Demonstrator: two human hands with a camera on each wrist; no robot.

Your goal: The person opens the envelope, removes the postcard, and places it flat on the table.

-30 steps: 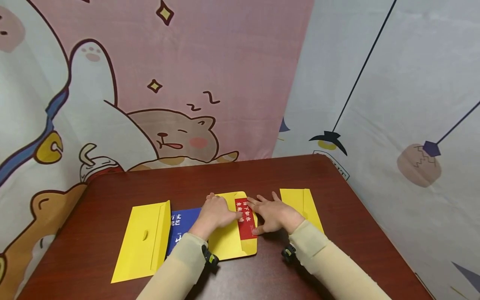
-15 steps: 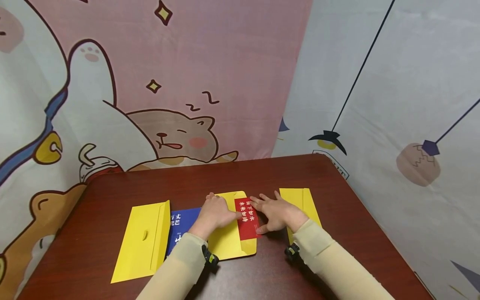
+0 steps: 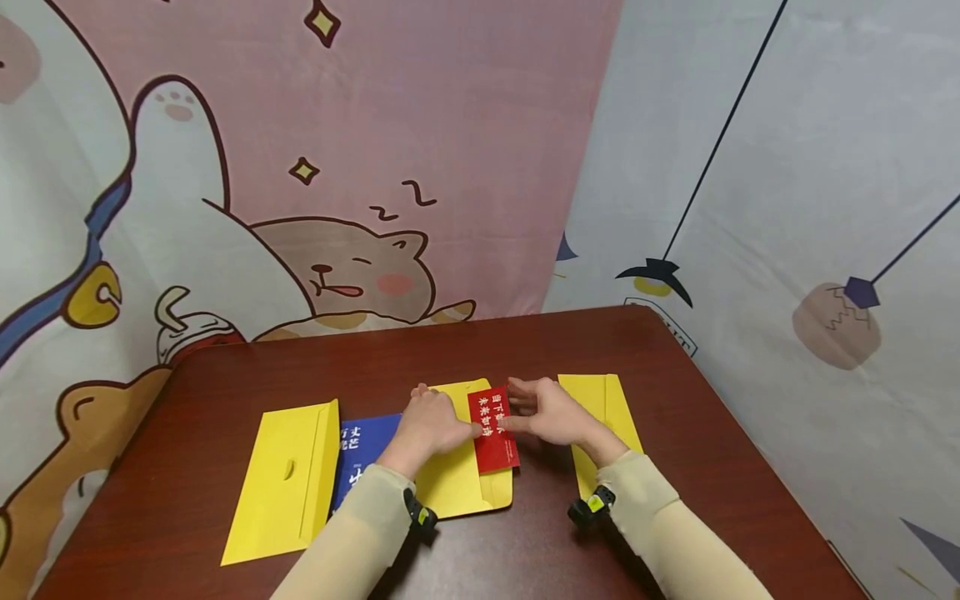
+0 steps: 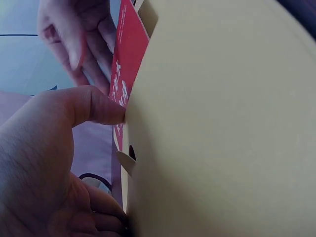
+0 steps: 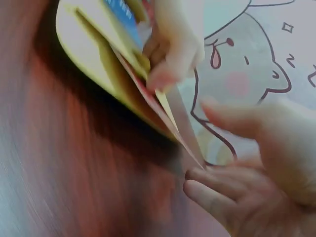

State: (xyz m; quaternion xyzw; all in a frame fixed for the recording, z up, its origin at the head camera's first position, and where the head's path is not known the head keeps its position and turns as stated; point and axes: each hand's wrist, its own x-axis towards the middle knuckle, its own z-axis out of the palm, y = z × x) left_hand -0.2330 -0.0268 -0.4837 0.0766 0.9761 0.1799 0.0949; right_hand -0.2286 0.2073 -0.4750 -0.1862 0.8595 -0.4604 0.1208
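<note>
— So, what is different from a second ago?

— The right hand [image 3: 551, 412] lay flat then, fingers spread beside the red card [image 3: 494, 431]. Now its fingers have drawn together and pinch the card's far right edge, and that edge has tipped up off the middle yellow envelope [image 3: 457, 483]. I'd judge the card is being worked at the envelope's mouth; whether in or out I cannot tell.

— And the left hand [image 3: 430, 425]?

— It has not moved. It presses down on the middle envelope, fingers mostly straight, thumb tip against the card's left edge; the left wrist view shows the thumb at the envelope's opening.

— Where does the card sit between them?

— Right between the two hands, its left part over the envelope, its near end reaching toward the envelope's lower corner.

— Anything else about?

— A blue card [image 3: 360, 454] lies just left of the left hand, a larger yellow envelope [image 3: 281, 483] beyond it, and another yellow envelope [image 3: 611, 417] under the right wrist, all on the dark wooden table [image 3: 675, 467].
</note>
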